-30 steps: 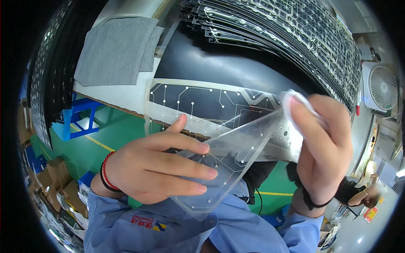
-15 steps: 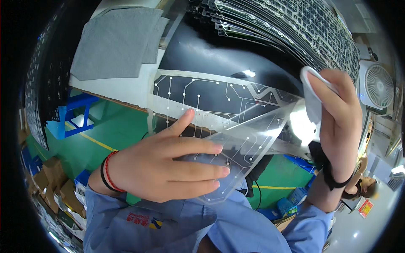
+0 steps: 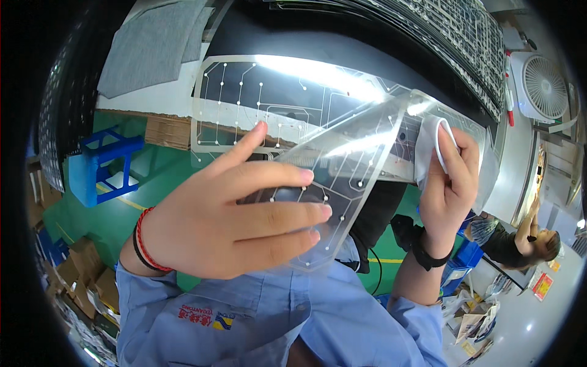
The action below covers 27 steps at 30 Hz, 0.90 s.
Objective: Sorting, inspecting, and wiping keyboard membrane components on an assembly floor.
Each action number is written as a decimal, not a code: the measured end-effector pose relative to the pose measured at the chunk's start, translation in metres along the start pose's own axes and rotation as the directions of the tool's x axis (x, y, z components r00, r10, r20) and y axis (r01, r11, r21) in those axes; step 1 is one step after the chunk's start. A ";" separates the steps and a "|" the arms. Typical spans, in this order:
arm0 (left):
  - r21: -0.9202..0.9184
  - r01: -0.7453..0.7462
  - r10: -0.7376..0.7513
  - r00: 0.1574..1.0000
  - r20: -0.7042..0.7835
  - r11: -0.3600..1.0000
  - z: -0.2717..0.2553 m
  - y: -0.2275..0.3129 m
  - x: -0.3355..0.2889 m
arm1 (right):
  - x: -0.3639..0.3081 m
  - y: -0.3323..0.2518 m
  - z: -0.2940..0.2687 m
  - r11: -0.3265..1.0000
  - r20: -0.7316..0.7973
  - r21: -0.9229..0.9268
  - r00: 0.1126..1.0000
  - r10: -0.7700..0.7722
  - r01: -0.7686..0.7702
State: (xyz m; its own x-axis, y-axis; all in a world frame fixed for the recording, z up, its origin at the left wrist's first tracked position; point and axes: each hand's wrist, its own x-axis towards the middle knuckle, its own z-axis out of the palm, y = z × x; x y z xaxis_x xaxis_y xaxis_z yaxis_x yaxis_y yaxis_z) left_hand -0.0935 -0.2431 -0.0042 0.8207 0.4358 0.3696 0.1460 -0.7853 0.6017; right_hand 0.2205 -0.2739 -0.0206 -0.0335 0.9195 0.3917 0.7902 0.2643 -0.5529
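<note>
A clear flexible film (image 3: 211, 131) with printed silver lines and dots overhangs the near edge of the table, and a near portion is folded back as a flap (image 3: 361, 183). My left hand (image 3: 238, 208) has its spread fingers on top of the flap; the thumb is hidden, apparently gripping the film from beneath. In my right hand (image 3: 449, 177), closed, is a white cloth (image 3: 428, 144), which rests on the film's right part. How firmly the cloth presses cannot be seen.
Stacked printed dark sheets (image 3: 452, 49) lie at the far right beside a black sheet (image 3: 244, 37). Grey cloths (image 3: 150, 52) occupy the far left. A white fan (image 3: 544, 85) stands at right, a blue stool (image 3: 104, 165) on the floor at left. Another person (image 3: 513, 244) is at far right.
My right hand has come down and left with the white cloth, from above the film onto its right part. The film and my left hand have shifted slightly up and left in view.
</note>
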 end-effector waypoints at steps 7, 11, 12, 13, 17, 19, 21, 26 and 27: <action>0.049 0.030 -0.032 0.999 0.025 0.998 -0.003 0.007 0.001 | 0.003 -0.005 0.005 0.995 -0.035 -0.004 0.994 -0.103 0.103; -0.032 0.228 -0.225 0.918 -0.326 0.973 0.000 0.003 -0.013 | 0.003 -0.007 0.007 0.993 -0.056 0.009 0.992 -0.117 0.117; -0.143 0.269 -0.305 0.813 -0.497 0.952 0.005 0.000 -0.020 | 0.002 -0.005 0.008 0.995 -0.073 0.016 0.992 -0.101 0.102; -0.330 0.229 -0.392 0.683 -0.616 0.916 0.010 -0.008 -0.028 | 0.000 -0.004 0.007 0.994 -0.086 0.021 0.991 -0.102 0.104; -0.398 0.467 -0.602 0.461 -0.652 0.789 0.001 -0.021 -0.077 | -0.003 0.006 0.008 0.997 -0.136 0.043 0.989 -0.065 0.071; -0.433 0.566 -0.702 0.442 -0.558 0.701 0.005 -0.018 -0.079 | -0.001 0.007 0.009 0.996 -0.134 0.050 0.989 -0.067 0.074; -0.454 0.658 -0.791 0.407 -0.456 0.600 0.009 -0.021 -0.078 | -0.002 0.007 0.010 0.996 -0.139 0.051 0.988 -0.065 0.073; -0.499 0.695 -0.853 0.465 -0.237 0.517 0.008 -0.028 -0.075 | -0.004 0.009 0.009 0.998 -0.143 0.047 0.989 -0.041 0.048; -0.500 0.695 -0.853 0.466 -0.235 0.517 0.008 -0.029 -0.075 | -0.005 0.009 0.009 0.998 -0.147 0.048 0.988 -0.036 0.044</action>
State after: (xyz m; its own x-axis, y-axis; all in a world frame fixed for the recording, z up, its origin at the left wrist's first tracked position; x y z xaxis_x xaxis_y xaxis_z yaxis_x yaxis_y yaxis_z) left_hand -0.1552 -0.2570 -0.0553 0.1275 0.9764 -0.1745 0.3692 0.1166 0.9220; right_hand 0.2223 -0.2730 -0.0342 0.0286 0.8564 0.5155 0.7576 0.3178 -0.5701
